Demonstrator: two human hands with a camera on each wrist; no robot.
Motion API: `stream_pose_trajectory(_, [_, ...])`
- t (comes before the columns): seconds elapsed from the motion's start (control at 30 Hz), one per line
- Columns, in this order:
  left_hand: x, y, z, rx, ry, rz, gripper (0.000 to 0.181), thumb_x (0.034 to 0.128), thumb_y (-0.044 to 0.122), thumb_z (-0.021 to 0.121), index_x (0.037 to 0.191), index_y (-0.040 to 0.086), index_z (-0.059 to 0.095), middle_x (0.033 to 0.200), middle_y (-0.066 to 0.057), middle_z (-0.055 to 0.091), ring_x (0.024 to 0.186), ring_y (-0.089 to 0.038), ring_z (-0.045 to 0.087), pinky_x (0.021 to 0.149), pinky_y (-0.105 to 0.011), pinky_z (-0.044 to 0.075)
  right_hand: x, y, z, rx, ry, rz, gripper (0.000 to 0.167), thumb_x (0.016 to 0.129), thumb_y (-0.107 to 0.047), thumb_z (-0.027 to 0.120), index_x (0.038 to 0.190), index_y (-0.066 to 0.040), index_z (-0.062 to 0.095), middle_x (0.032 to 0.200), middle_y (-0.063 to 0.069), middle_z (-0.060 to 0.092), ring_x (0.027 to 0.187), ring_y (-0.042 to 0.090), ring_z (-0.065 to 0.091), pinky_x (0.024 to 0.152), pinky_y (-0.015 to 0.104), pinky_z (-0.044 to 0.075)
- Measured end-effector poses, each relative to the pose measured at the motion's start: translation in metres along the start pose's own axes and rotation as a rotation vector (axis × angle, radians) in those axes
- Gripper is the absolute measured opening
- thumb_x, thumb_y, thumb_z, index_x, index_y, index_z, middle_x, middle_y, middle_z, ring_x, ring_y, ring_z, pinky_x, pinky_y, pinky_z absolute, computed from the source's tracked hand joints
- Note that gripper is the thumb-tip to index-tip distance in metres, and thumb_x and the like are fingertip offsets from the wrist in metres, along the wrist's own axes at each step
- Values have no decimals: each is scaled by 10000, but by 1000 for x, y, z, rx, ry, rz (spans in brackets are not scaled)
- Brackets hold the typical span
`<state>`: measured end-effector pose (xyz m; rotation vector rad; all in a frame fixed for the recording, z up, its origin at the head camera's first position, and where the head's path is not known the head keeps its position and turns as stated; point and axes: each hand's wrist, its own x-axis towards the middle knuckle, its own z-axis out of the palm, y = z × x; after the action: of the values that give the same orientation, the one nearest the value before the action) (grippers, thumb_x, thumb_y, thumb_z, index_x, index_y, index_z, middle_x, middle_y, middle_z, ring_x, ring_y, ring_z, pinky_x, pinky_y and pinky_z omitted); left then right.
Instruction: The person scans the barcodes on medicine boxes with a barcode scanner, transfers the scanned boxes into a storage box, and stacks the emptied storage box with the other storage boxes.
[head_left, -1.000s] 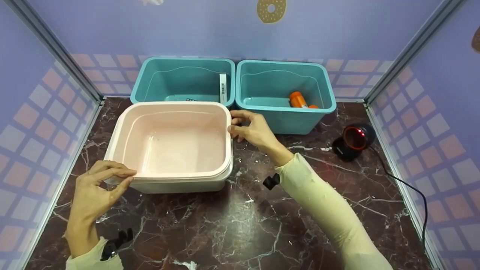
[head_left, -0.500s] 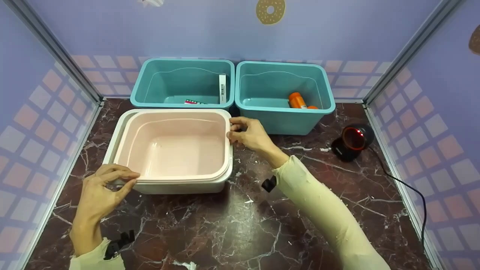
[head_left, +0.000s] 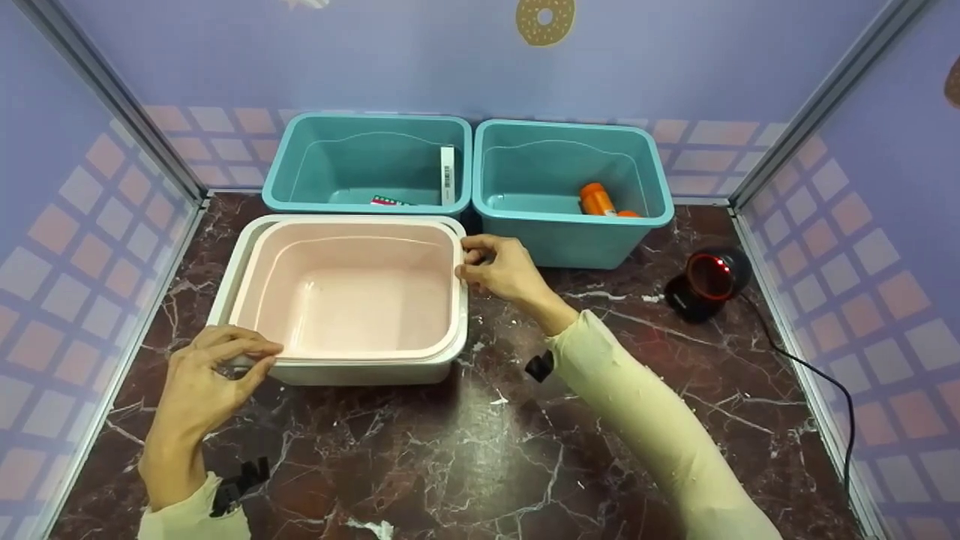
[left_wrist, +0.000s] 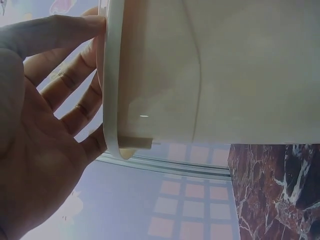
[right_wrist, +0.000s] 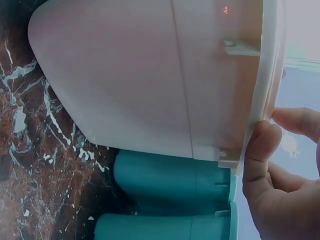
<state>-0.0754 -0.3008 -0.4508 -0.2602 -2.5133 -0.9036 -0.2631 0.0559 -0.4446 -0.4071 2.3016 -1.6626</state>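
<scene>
A pale pink plastic bin [head_left: 360, 244] sits nested inside a white bin [head_left: 367, 375] on the dark marbled table. At the near left corner of the pink bin, my left hand [head_left: 199, 390] pinches the rim between thumb and fingers. My right hand [head_left: 510, 274] grips the right side of the rim, thumb on the near side of the fingers. In the left wrist view, fingers [left_wrist: 82, 65] reach behind the bin's lip. The right wrist view has a thumb and bent fingers [right_wrist: 262, 145] on the stacked rims; which rims they hold I cannot tell.
Two teal bins stand against the back wall. The left teal bin [head_left: 322, 206] holds a white box [head_left: 448, 176] and a red-and-green item [head_left: 388, 201]. Orange bottles [head_left: 597, 200] lie in the right teal bin [head_left: 555, 244]. A black scanner-like device [head_left: 709, 277] with a cable is at right.
The pink bin has come down and slightly toward me into the white bin, with both hands on its rim. More of the white rim shows at left. The last half second shows little movement.
</scene>
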Motion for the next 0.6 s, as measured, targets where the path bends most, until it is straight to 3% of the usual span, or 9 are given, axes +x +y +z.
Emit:
stream_pose_trajectory(0.17, [1,2,0,17,-10,-19,207,726,68,835,878,206,807,924,-3,742,964,172,481,852,-32,341,-1,0,-2,-55,20,-7,426,831,-73,756,1246,-48,665,942,58,686,680,276,651,499,210,503])
stream_pose_trajectory(0.4, [6,6,3,38,-12,-23,139,774,111,810,893,182,805,902,7,743,897,155,500,797,-23,389,-3,3,-10,-89,27,-39,355,844,-94,759,1190,-53,689,1014,113,708,705,123,651,570,265,561])
stream_pose_trajectory(0.5, [10,9,4,54,-15,-15,130,796,115,802,920,154,803,902,17,743,818,36,583,716,-46,442,-4,4,-17,-103,25,-51,319,864,-97,738,1175,-49,694,1066,154,719,768,151,669,600,259,561])
stream_pose_trajectory(0.6, [16,14,7,79,-14,1,137,814,98,791,947,132,794,920,-5,748,793,-152,638,744,-127,452,-7,6,-26,-138,32,-65,283,878,-109,723,1154,-50,701,1082,157,732,818,195,675,614,227,544])
